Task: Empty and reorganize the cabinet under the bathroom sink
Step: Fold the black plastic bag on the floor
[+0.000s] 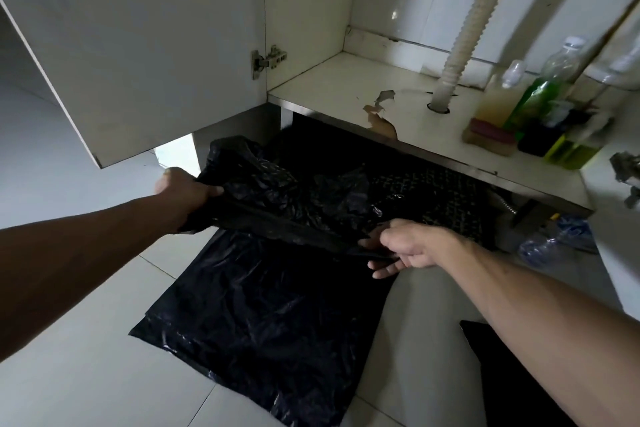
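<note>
- Your left hand [185, 189] grips the bunched left end of the black plastic bag [263, 298]; fingers are curled round the film.
- Between both hands the bag's top edge stretches, its long axis running left to right, while the rest lies flat on the tiled floor [86, 374] below the open cabinet [346, 90].
- Thin, soft and probably slippery, it seems very light; take it by the edge.
- Your right hand [403, 246] pinches the right end of this edge.
- Bottles [540, 97] stand on the cabinet's right side.
</note>
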Demonstrator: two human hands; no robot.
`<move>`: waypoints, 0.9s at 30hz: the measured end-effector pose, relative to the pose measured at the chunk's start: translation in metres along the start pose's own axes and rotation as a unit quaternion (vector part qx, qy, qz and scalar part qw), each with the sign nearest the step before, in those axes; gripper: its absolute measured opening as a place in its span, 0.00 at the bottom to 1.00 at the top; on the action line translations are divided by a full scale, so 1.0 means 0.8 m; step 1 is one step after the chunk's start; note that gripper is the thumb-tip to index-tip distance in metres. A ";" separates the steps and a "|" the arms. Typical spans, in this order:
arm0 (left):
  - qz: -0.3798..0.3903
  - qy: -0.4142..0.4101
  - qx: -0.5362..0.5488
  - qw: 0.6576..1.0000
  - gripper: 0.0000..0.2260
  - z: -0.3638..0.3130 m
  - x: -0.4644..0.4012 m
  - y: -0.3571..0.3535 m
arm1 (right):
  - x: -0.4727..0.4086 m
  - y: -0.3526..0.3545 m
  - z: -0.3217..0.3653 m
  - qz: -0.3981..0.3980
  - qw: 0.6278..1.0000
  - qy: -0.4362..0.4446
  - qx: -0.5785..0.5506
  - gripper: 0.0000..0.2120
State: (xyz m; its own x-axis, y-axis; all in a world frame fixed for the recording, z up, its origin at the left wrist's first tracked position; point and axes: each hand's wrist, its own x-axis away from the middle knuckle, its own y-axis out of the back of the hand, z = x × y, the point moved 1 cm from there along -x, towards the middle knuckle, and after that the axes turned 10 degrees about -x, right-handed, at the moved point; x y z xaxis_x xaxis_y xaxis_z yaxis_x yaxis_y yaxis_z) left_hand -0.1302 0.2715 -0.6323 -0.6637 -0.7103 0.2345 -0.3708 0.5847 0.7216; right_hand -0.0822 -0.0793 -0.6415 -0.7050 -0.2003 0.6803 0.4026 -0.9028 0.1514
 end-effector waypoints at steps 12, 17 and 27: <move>0.153 -0.096 -0.392 0.902 0.28 0.067 0.026 -0.043 | -0.005 0.001 -0.041 0.196 0.921 -0.249 0.227 0.46; 0.098 -0.117 -0.395 0.906 0.60 0.066 0.040 -0.083 | -0.038 0.038 -0.010 -0.075 0.995 -0.070 0.013 0.46; 0.367 -0.313 -0.541 0.689 0.53 0.137 0.205 -0.189 | -0.108 0.052 -0.013 -0.349 0.935 0.044 -0.041 0.19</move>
State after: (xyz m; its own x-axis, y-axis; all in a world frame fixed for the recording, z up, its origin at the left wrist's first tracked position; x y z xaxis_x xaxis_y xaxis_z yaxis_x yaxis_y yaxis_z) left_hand -0.2539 0.1097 -0.7744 -0.6897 0.1281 0.7127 0.6907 -0.1792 0.7006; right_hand -0.0108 -0.1034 -0.7015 -0.8261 0.4220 0.3735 -0.2183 -0.8507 0.4782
